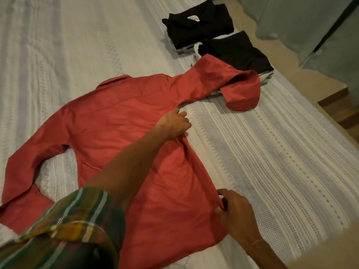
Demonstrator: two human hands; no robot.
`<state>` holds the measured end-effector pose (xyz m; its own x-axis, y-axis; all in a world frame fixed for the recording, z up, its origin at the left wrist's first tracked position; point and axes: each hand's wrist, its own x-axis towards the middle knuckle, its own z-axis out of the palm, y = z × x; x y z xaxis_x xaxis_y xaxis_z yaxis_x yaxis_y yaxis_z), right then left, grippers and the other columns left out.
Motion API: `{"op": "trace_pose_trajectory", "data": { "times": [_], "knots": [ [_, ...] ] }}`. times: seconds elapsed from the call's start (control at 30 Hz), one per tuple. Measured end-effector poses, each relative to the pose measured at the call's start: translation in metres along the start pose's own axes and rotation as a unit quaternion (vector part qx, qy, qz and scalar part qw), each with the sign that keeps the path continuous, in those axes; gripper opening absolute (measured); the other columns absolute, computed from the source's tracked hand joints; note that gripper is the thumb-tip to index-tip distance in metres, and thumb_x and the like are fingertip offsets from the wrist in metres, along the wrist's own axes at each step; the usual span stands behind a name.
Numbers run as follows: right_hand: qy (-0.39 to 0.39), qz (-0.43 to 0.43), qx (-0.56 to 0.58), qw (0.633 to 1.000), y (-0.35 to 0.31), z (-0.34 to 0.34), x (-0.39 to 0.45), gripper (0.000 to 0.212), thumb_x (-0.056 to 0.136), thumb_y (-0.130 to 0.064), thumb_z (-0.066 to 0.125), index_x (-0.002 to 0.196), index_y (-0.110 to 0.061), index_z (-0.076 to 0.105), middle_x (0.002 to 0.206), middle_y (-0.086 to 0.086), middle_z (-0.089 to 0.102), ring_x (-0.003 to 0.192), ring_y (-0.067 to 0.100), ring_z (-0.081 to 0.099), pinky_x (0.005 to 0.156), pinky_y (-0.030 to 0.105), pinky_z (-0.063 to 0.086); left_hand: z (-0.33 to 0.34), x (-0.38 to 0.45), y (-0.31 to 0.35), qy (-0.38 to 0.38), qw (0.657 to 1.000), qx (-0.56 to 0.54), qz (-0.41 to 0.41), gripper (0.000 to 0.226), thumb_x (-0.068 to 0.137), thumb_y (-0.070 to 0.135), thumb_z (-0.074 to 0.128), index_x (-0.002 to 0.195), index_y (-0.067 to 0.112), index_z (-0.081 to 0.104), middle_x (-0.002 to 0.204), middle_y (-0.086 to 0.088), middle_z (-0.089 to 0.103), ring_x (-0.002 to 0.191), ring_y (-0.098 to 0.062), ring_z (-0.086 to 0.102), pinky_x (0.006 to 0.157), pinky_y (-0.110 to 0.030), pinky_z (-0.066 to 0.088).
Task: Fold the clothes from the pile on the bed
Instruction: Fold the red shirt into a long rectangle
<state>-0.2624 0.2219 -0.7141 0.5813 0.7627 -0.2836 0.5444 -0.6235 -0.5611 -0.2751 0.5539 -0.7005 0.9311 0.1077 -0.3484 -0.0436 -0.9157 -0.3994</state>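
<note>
Red shirt [116, 136], face-down on bed [272, 152] beside folded black clothes [213, 33]: left hand [174, 124] and right hand [236, 212] pinch its right side seam; lift evenly, fold inward straight, then smooth.

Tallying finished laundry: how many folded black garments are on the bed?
2: one black shirt farthest away, another black garment just nearer, beside the red shirt's sleeve. Pale items underneath are partly hidden.

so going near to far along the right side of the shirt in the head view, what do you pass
right hand pinching the red shirt edge → left hand on the same edge → the shirt's bent sleeve → nearer black folded stack → farther black folded shirt
</note>
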Motion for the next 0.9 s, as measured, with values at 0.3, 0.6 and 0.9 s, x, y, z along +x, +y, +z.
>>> {"op": "trace_pose_trajectory", "data": {
  "times": [0.3, 0.6, 0.9],
  "knots": [
    [0.016, -0.135, -0.238, 0.962, -0.088, 0.037, -0.036, 0.097, 0.033, -0.003, 0.09, 0.128, -0.014, 0.069, 0.065, 0.0, 0.057, 0.033, 0.02, 0.047, 0.037, 0.026, 0.017, 0.029, -0.077, -0.003, 0.077, 0.992, 0.061, -0.073, 0.027, 0.079, 0.013, 0.039, 0.079, 0.024, 0.064, 0.071, 0.004, 0.062, 0.06, -0.018, 0.06, 0.057, -0.03, 0.036],
    [-0.133, -0.123, -0.262, 0.948, -0.113, 0.097, -0.054, 0.117, 0.048, -0.007, 0.089, 0.153, -0.015, 0.038, 0.076, 0.006, 0.062, 0.047, 0.021, 0.059, 0.042, 0.031, 0.031, 0.083, -0.132, 0.026, -0.062, 0.955, -0.045, -0.285, 0.044, 0.093, 0.012, 0.047, 0.136, 0.008, 0.058, 0.076, 0.009, 0.065, 0.064, -0.009, 0.064, 0.055, -0.028, 0.031],
    [-0.144, -0.135, -0.178, 0.964, -0.097, 0.108, -0.049, 0.059, 0.104, -0.054, 0.029, 0.158, -0.03, 0.023, 0.109, 0.005, 0.066, 0.09, 0.027, 0.066, 0.072, 0.038, 0.05, 0.08, -0.144, 0.039, -0.027, 0.924, -0.109, -0.365, 0.051, 0.091, 0.014, 0.042, 0.141, 0.009, 0.052, 0.102, 0.0, 0.067, 0.092, -0.018, 0.065, 0.065, -0.029, 0.046]
  ]
}}
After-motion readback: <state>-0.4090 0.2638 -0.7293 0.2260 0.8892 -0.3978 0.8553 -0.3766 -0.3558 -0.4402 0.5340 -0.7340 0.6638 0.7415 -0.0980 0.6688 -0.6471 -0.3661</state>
